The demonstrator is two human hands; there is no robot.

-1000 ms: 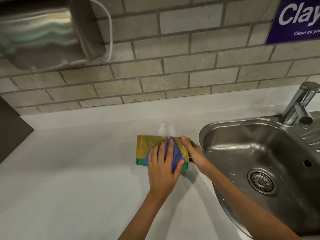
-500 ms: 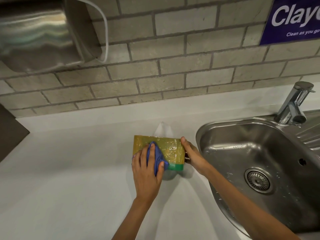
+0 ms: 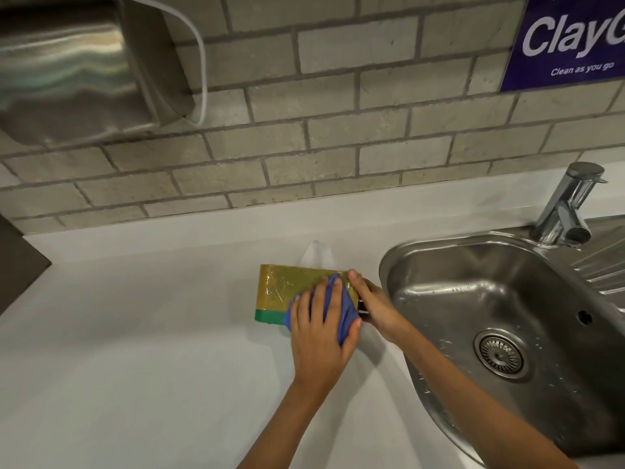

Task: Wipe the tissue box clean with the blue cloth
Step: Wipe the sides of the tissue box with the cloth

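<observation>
A yellow-gold tissue box point(image 3: 287, 289) with a green bottom band stands on the white counter point(image 3: 135, 350), a white tissue point(image 3: 316, 253) sticking out behind it. My left hand point(image 3: 319, 336) presses a blue cloth point(image 3: 343, 309) flat against the right part of the box's front face. The cloth shows between and beside my fingers. My right hand point(image 3: 375, 306) grips the box's right end, thumb on the top edge.
A steel sink point(image 3: 507, 299) with a drain lies just right of the box, a chrome tap point(image 3: 568, 208) behind it. A steel dispenser point(image 3: 74, 66) hangs on the brick wall at upper left. A blue sign point(image 3: 571, 42) is at upper right.
My left hand with the cloth slid left across the box's front, then back to its right part. My right hand kept its hold on the box's end.
</observation>
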